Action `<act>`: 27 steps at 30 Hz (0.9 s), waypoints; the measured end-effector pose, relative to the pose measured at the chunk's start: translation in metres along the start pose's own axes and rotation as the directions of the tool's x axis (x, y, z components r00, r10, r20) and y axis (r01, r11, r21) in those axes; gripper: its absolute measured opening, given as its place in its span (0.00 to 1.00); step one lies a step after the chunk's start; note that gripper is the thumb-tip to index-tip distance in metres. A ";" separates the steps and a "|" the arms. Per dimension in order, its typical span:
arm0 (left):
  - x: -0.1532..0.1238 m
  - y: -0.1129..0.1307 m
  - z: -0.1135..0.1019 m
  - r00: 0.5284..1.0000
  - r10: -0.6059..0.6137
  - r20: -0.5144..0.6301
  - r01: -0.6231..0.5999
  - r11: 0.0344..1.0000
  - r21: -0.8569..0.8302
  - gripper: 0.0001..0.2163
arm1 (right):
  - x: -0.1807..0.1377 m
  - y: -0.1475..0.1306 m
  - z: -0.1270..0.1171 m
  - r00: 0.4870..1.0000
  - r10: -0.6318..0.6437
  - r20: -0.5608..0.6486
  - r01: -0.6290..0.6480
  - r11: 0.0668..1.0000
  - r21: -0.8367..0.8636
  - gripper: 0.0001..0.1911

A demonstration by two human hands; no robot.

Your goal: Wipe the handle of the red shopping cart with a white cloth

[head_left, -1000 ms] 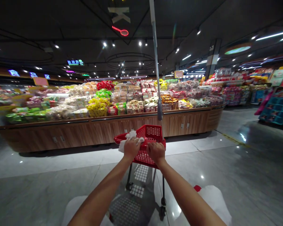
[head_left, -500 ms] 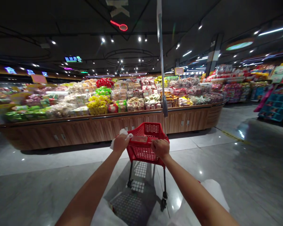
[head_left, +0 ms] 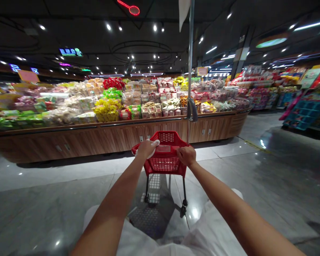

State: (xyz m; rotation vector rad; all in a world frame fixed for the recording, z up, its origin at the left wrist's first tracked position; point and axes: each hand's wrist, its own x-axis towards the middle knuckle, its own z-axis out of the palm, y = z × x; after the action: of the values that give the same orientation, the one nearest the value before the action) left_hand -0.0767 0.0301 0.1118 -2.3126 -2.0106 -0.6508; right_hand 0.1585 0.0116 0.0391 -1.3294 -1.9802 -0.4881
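A small red shopping cart (head_left: 164,161) stands on the grey floor straight ahead of me. My left hand (head_left: 145,149) is closed on the left end of its handle, with a crumpled white tissue (head_left: 154,145) pressed under the fingers. My right hand (head_left: 187,155) is wrapped round the right end of the handle. A tall metal pole (head_left: 190,60) rises from the cart's right side with a white flag at the top. The basket's inside is hidden from me.
A long wooden display counter (head_left: 117,133) piled with packaged snacks runs across the view behind the cart. More stocked shelves (head_left: 258,96) and blue crates (head_left: 306,115) stand at the right. Shiny grey tiled floor (head_left: 256,177) stretches right and left of the cart.
The cart has rolled forward toward the counter. My left hand briefly came off to the left side of the handle and is back on it with the tissue. The view has tilted down.
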 end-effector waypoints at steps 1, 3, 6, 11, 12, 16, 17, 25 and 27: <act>0.000 -0.010 -0.002 0.999 -0.040 0.003 0.040 0.999 0.019 0.27 | 0.000 0.000 0.001 1.000 0.004 -0.004 -0.004 1.000 0.003 0.20; -0.003 -0.027 -0.003 0.996 -0.091 -0.023 0.092 0.994 0.062 0.27 | 0.001 0.000 0.003 1.000 -0.003 -0.011 0.003 1.000 0.014 0.20; -0.013 -0.042 0.002 0.988 -0.094 -0.120 0.104 0.991 0.080 0.24 | 0.001 0.000 0.006 1.000 -0.026 -0.003 0.026 0.999 0.036 0.20; -0.032 -0.038 0.014 0.969 -0.051 -0.242 0.072 0.994 0.081 0.20 | 0.003 0.015 0.005 0.997 -0.064 0.050 0.062 0.997 0.048 0.21; -0.035 -0.034 0.016 0.970 -0.045 -0.240 0.068 0.994 0.084 0.20 | 0.004 0.020 0.004 0.996 -0.074 0.056 0.071 0.996 0.055 0.20; -0.045 -0.005 0.019 0.975 -0.032 -0.218 0.048 0.997 0.067 0.24 | 0.004 0.041 0.003 1.000 -0.027 0.006 0.027 0.995 0.100 0.17; -0.046 0.005 0.019 0.977 -0.036 -0.210 0.048 0.997 0.054 0.25 | 0.004 0.043 0.004 0.999 0.039 -0.031 -0.036 0.994 0.107 0.16; -0.042 0.068 0.023 0.993 0.090 -0.079 -0.093 0.995 -0.033 0.21 | 0.012 -0.017 0.013 0.999 -0.044 -0.030 0.052 0.939 0.340 0.17; -0.043 0.072 0.024 0.990 0.126 -0.063 -0.128 0.991 -0.026 0.19 | 0.013 -0.022 0.015 0.999 -0.029 -0.026 0.037 0.917 0.398 0.18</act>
State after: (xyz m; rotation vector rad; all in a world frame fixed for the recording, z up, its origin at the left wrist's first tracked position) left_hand -0.0052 -0.0165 0.0952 -2.3822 -1.8228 -0.7388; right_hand 0.1306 0.0213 0.0395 -1.0305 -1.9567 -0.0989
